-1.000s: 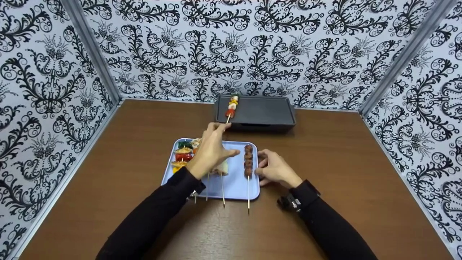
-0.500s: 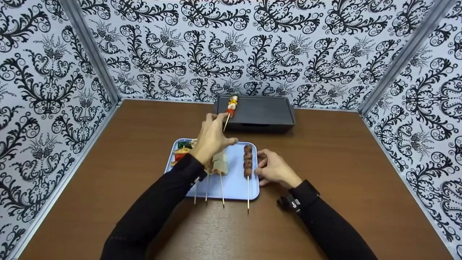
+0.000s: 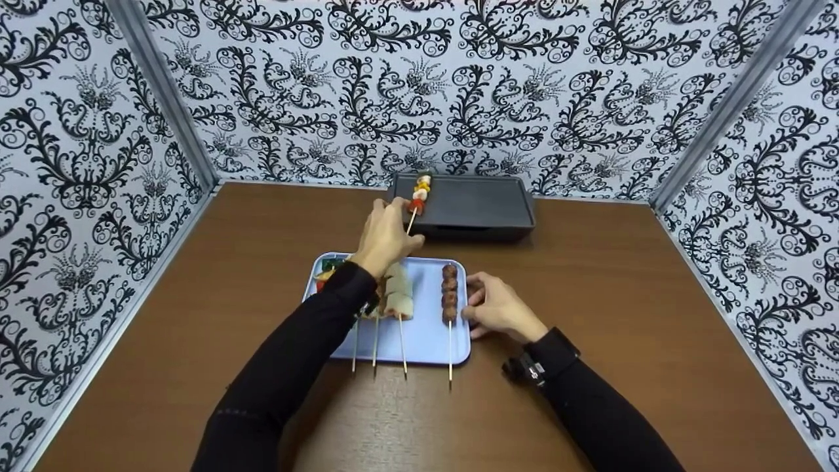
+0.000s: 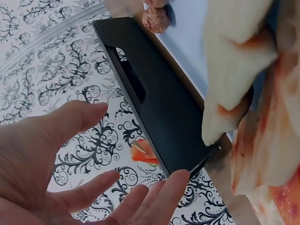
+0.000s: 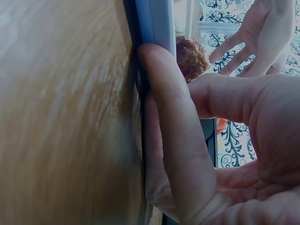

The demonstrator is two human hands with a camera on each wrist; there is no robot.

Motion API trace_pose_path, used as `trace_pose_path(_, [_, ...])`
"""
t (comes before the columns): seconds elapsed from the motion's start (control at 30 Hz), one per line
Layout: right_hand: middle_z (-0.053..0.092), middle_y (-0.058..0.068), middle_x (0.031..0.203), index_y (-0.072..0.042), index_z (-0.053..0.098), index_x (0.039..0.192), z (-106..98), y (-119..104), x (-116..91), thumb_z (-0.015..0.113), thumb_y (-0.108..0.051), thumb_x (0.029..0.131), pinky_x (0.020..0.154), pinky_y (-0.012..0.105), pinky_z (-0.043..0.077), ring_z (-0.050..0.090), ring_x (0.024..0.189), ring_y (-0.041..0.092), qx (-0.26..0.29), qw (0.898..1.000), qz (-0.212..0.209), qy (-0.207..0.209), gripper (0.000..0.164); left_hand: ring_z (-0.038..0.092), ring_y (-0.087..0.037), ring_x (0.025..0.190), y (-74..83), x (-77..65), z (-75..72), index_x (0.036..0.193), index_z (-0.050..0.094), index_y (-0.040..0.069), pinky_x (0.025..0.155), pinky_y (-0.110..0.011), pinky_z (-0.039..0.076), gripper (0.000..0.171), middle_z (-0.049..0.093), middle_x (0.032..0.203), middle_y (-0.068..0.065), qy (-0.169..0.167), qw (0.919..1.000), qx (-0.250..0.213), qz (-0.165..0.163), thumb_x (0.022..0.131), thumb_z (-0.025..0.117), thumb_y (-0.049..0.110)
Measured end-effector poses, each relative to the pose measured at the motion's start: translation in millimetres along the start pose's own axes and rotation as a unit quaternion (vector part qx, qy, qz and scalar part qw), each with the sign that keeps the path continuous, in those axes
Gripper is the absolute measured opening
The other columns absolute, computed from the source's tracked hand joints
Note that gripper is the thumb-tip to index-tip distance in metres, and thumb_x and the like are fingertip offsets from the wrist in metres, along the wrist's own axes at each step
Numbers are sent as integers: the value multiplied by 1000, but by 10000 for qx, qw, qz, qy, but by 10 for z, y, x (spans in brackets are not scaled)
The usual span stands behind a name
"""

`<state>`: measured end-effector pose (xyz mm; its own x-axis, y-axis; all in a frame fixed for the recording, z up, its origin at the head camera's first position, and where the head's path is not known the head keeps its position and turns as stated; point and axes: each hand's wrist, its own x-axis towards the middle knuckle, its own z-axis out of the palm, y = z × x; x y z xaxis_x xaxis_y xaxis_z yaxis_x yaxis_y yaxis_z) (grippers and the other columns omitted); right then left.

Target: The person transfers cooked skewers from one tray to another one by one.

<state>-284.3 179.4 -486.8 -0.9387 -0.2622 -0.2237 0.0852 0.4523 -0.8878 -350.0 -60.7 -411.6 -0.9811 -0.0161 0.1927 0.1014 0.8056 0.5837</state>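
My left hand (image 3: 385,231) reaches to the front left of the black griddle (image 3: 478,203). Its thumb and fingers stand apart in the left wrist view, with nothing gripped between them. Beside its fingertips, a skewer of red, white and yellow pieces (image 3: 420,190) lies on the griddle's left side, its bare stick slanting over the front edge. My right hand (image 3: 499,305) holds the right rim of the light blue tray (image 3: 429,341) with curled fingers. A meatball skewer (image 3: 449,295) lies near that rim. Left of it is a skewer of pale rolled wraps (image 3: 398,295).
More skewers lie at the tray's left, partly hidden by my left forearm; a green piece (image 3: 332,263) shows there. Several sticks overhang the tray's front edge. Patterned walls (image 3: 459,85) close off the back and sides of the brown table (image 3: 590,262).
My left hand has shifted a little forward toward the griddle, and its fingers have come off the skewer's stick. The skewer has slid slightly nearer. My right hand stays at the tray rim.
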Motion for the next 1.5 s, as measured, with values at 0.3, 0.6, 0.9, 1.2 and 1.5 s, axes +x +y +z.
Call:
trace_pose_path(0.3, [61, 17, 103, -8, 47, 146, 3, 4, 8, 71, 3, 82, 59, 42, 66, 71, 69, 24, 12, 10000, -27, -36, 69, 64, -37, 116, -13, 112, 58, 140, 58, 17, 94, -49, 59, 68, 54, 134, -14, -174, 9991, 229, -319, 78, 85, 29])
trace_pose_path(0.6, [60, 17, 105, -7, 46, 147, -4, 12, 5, 70, 3, 82, 59, 42, 66, 72, 65, 26, -40, 10000, -40, -36, 70, 66, -40, 111, -29, 198, 129, 129, 65, 7, 96, -48, 59, 53, 61, 125, -18, -17, 9999, 111, -121, 81, 80, 23])
trace_pose_path(0.9, [61, 18, 105, -7, 46, 147, 0, 0, -3, 71, 3, 82, 60, 42, 66, 72, 66, 26, -7, 10000, -10, -41, 70, 69, -38, 105, -9, 230, 156, 110, 72, 4, 91, -48, 60, 28, 69, 112, -18, 219, 9997, 5, -63, 82, 71, 8])
trace_pose_path(1.2, [61, 18, 105, -8, 47, 147, 3, 26, 9, 71, 3, 83, 59, 42, 66, 72, 65, 26, -49, 10000, -44, -38, 69, 69, -28, 83, 22, 268, 159, 75, 71, 10, 76, -44, 61, 12, 74, 89, -12, 307, 9994, -89, -117, 80, 65, 0])
trace_pose_path(1.5, [61, 18, 104, -10, 49, 145, 1, 38, 13, 70, 3, 83, 58, 42, 66, 70, 66, 25, -7, 10000, -26, 19, 67, 76, -27, 80, 40, 243, 93, 87, 80, 9, 75, -33, 64, 12, 80, 85, -11, -81, 9987, -299, -405, 79, 72, 4])
